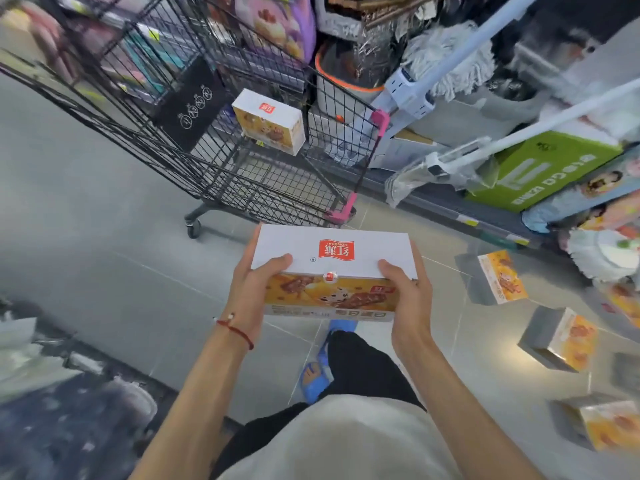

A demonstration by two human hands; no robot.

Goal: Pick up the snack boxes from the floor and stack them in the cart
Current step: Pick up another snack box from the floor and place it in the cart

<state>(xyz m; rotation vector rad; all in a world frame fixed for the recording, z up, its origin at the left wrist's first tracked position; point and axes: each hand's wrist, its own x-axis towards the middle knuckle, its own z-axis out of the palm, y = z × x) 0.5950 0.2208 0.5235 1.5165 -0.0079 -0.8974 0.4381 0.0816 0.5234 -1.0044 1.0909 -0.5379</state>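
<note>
I hold a white-topped snack box (332,268) with a red logo and an orange picture side at waist height, just short of the cart. My left hand (252,289) grips its left end and my right hand (408,299) grips its right end. Ahead stands a black wire shopping cart (221,168) with pink corner bumpers; one matching snack box (268,121) lies inside it. More snack boxes lie on the floor to my right: one (502,277) near the shelf base, one (561,341) tilted, one (606,424) at the lower right.
Shelves on the right hold a green carton (540,171), mops with pale blue handles (450,64) leaning out over the cart's corner, and packaged goods. A bucket with an orange rim (346,81) sits behind the cart. Grey tiled floor (104,237) spreads to the left. Blurred goods sit at lower left.
</note>
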